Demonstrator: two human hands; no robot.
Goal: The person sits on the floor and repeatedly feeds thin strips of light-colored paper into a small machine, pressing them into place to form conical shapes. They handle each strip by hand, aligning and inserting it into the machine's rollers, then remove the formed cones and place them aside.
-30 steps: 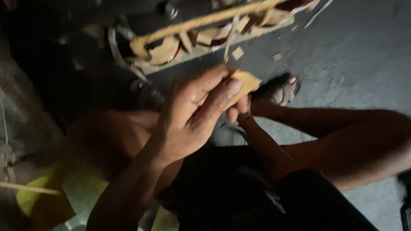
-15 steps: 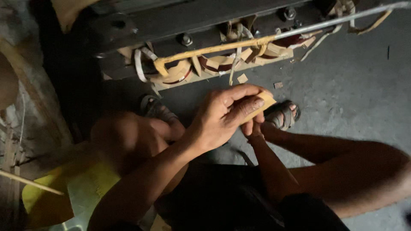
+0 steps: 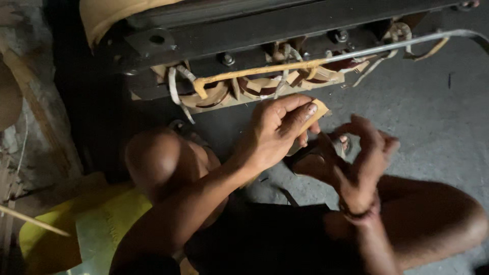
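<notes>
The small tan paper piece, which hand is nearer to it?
Left. The left hand pinches the small tan paper piece in its fingers; the right hand is apart from it, lower right, fingers spread.

Small tan strip of paper (image 3: 320,109), flat and stiff-looking, pinched between the left hand's fingers (image 3: 298,118); its far end pokes out past the fingertips, tilted upward.

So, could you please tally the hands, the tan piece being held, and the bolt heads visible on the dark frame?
Hands: 2, left hand and right hand
Tan piece, in the left hand: 1
Bolt heads on the dark frame: 2, and
Total: 5
</notes>
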